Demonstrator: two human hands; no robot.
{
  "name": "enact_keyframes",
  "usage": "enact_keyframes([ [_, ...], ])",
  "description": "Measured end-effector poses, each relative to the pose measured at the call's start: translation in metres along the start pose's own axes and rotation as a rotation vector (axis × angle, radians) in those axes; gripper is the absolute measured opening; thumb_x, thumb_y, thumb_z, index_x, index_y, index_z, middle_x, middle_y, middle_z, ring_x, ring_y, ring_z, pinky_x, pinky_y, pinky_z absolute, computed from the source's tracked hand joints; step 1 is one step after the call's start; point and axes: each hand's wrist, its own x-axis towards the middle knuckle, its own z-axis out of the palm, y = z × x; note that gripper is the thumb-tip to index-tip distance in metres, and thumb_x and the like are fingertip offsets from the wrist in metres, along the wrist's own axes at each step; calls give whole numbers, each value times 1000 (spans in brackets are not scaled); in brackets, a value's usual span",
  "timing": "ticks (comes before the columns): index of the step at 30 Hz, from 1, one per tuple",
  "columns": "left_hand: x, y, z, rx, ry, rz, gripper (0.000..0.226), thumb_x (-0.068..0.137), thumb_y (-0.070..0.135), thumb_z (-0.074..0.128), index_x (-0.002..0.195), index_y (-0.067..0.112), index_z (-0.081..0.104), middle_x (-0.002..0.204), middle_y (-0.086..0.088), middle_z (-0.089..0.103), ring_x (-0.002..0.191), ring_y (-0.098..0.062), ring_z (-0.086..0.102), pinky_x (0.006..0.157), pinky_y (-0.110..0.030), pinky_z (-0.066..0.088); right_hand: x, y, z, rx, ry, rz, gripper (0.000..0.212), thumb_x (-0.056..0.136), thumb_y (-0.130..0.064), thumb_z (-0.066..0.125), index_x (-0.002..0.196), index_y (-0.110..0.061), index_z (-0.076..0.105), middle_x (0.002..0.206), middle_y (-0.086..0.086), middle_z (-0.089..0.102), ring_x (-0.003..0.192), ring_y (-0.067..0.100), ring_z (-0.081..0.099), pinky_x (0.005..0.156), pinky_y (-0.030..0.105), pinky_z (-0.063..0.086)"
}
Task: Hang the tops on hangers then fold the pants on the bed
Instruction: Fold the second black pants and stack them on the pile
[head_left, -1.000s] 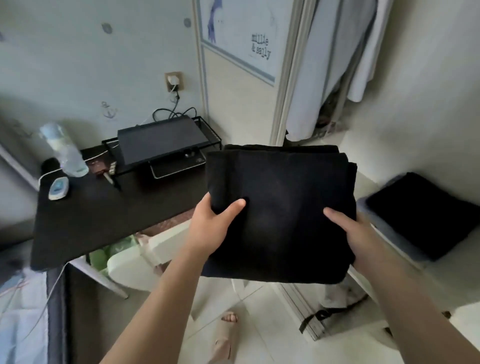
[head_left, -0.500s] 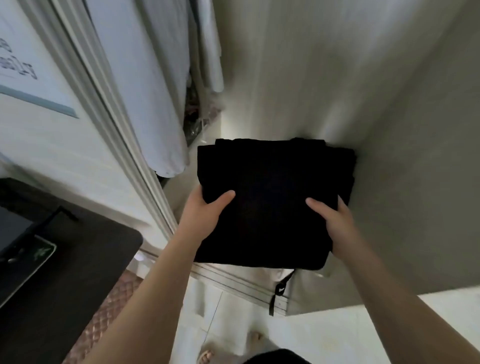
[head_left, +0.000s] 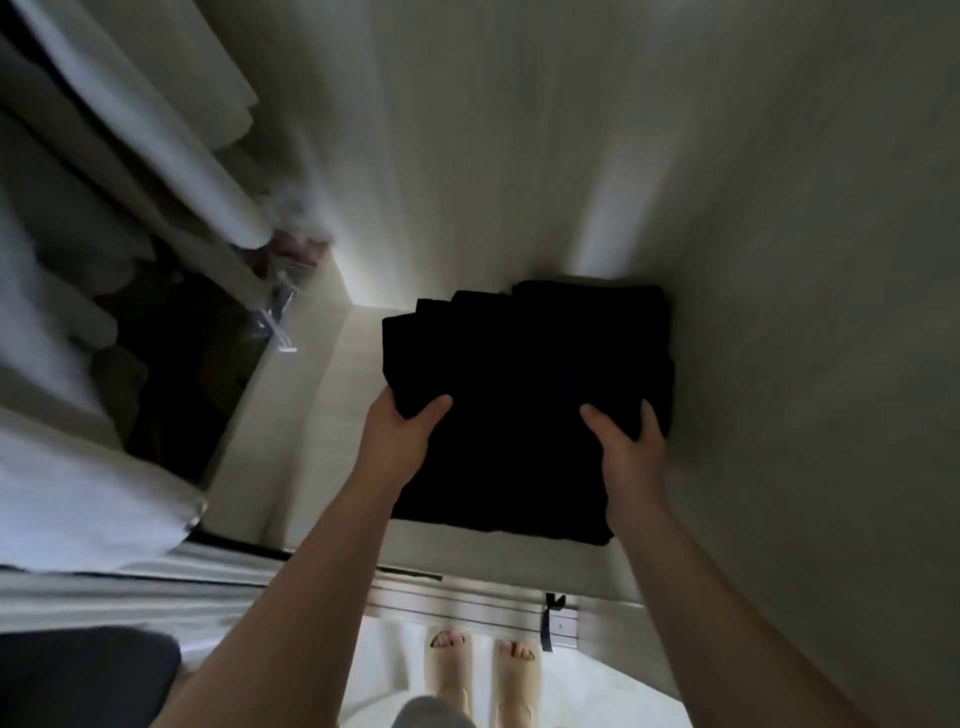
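Observation:
A stack of folded black pants (head_left: 524, 395) lies on a pale shelf (head_left: 343, 415) inside the wardrobe, pushed against the right wall. My left hand (head_left: 400, 441) grips the stack's near left corner, thumb on top. My right hand (head_left: 631, 447) holds the near right side, thumb on top and fingers along the edge. The stack's top layers are fanned slightly at the far end.
Light tops (head_left: 104, 208) hang at the left over a dark wardrobe bay (head_left: 182, 374). The sliding-door track (head_left: 467, 608) runs below the shelf, with a black strap (head_left: 548, 623) hanging there. My sandalled feet (head_left: 478, 670) stand on the tiled floor. A dark desk corner (head_left: 83, 675) is at bottom left.
The view swung from the desk to the wardrobe. Both hands carried the folded black pants forward and down onto the shelf against the right wall.

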Motion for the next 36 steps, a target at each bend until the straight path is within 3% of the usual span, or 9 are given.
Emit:
enact_keyframes([
  [4,49,1,35,5,-102,9,49,90,31,77,134,20,60,120,5,70,111,-19,68,98,-40,56,39,-7,-4,-55,114,-26,53,80,-31,82,129,-34,63,112,-10,72,98,12,71,81,31,58],
  [10,128,8,91,-13,-232,52,42,89,38,77,126,33,59,114,15,68,108,-10,67,102,-42,54,116,-30,-6,-131,238,-99,48,75,-34,82,121,-33,68,97,-15,76,83,3,72,65,19,58],
  [13,169,9,120,38,-244,70,61,89,34,76,142,21,49,132,3,63,121,-18,62,107,-43,49,164,-37,-3,-335,306,-103,66,82,-30,78,142,-21,52,129,2,66,114,20,65,88,28,52],
  [16,185,-4,139,407,-215,40,96,86,44,75,159,23,16,159,-11,35,142,-33,39,116,-50,37,185,-32,0,-853,322,-45,94,86,-36,73,160,-21,16,162,11,26,146,33,30,116,45,30],
  [19,178,-25,146,899,-59,414,94,91,54,61,162,29,4,169,-13,2,153,-40,10,122,-54,21,181,-7,11,-1316,227,-375,87,91,-39,63,161,-32,11,168,3,5,153,32,9,119,54,19],
  [21,180,-36,154,1034,-85,686,79,96,54,51,162,31,13,170,-11,2,154,-39,8,122,-54,19,186,13,18,-1499,140,-498,76,98,-43,50,161,-35,8,169,4,0,154,34,3,119,57,17],
  [23,195,-47,164,1093,-129,757,69,101,55,42,161,34,19,171,-7,6,155,-37,5,122,-56,17,202,27,20,-1612,98,-459,68,103,-50,33,161,-36,0,169,5,-7,154,36,-3,120,62,13],
  [27,230,-66,186,1116,-135,729,66,103,59,31,162,36,15,171,-5,6,156,-33,0,123,-57,13,242,49,15,-1668,114,-454,66,102,-60,17,160,-38,-5,169,7,-8,155,36,-4,118,69,12],
  [36,258,-107,205,1116,-85,736,69,101,60,31,162,36,8,171,-5,-1,156,-35,-1,124,-54,12,277,90,13,-1641,165,-577,66,101,-57,21,162,-32,8,169,15,3,155,38,5,115,72,12],
])
